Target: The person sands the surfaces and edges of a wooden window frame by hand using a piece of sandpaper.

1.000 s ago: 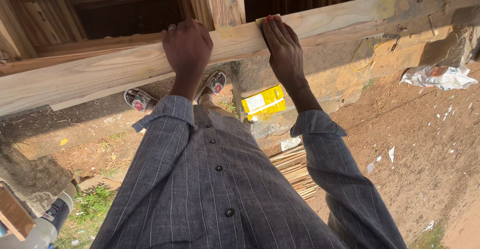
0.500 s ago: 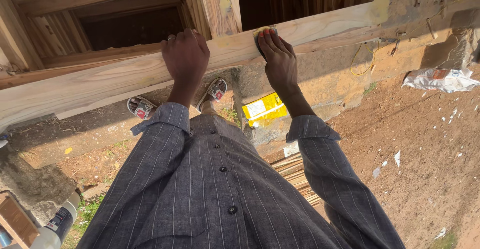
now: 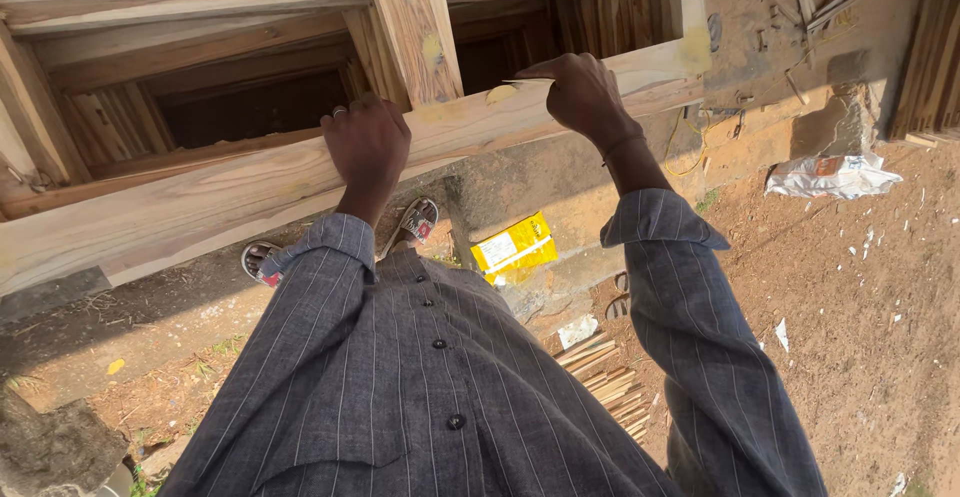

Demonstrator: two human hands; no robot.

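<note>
left hand (image 3: 367,144) curled over the top edge of the wooden rail (image 3: 200,197), gripping it | right hand (image 3: 580,92) pinching a thin sliver at the same rail further along | rail runs slanted across a wooden frame (image 3: 410,27) | yellow packet (image 3: 515,245) on the ground below

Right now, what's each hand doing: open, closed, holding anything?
Left hand: closed, gripping the wooden frame rail.
Right hand: fingers pinched on a thin pale sliver at the rail.

single head view, looking steeply down, close over wooden frame (image 3: 300,172); dirt ground (image 3: 850,307) beyond.
</note>
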